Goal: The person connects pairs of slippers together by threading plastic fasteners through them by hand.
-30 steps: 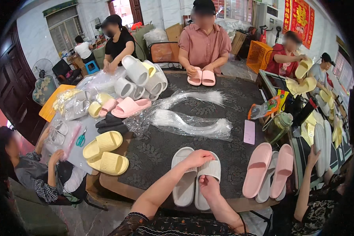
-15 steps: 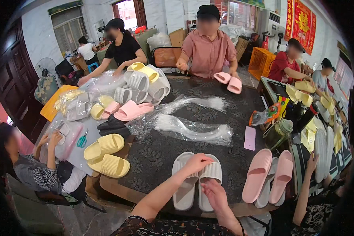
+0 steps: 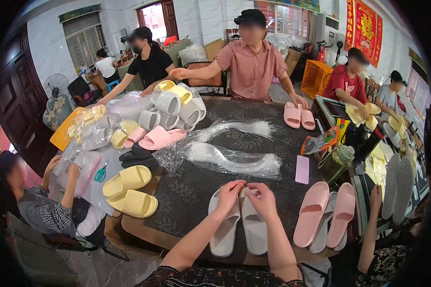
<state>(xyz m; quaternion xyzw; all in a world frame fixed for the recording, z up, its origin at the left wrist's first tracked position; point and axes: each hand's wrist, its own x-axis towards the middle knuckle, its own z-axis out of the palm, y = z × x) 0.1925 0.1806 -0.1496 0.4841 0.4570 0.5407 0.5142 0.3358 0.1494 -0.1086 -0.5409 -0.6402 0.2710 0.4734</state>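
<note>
A pair of grey slides (image 3: 223, 237) lies side by side at the table's near edge, toes pointing away from me. Over the left slide's strap, my left hand (image 3: 230, 196) has its fingertips pinched together. My right hand (image 3: 260, 198) is over the other slide, its curled fingers almost meeting the left ones above the gap between the straps. Anything held in the fingertips is too small to make out. To the right lie pink slides (image 3: 312, 215) with grey slides (image 3: 323, 232) between them. Yellow slides (image 3: 128, 182) are at the left.
Bundles of thin clear strands (image 3: 232, 159) lie mid-table beside a pink phone-like slab (image 3: 302, 169). Teal scissors (image 3: 100, 174) and a pile of slides (image 3: 167, 103) are farther left. Across the table, a co-worker's hand touches pink slides (image 3: 299, 115). A green bottle (image 3: 342, 155) stands right.
My right hand has moved forward to the toe end, beside my left, which has shifted slightly left. The co-worker opposite has set the pink slides on the table and stretched an arm leftward.
</note>
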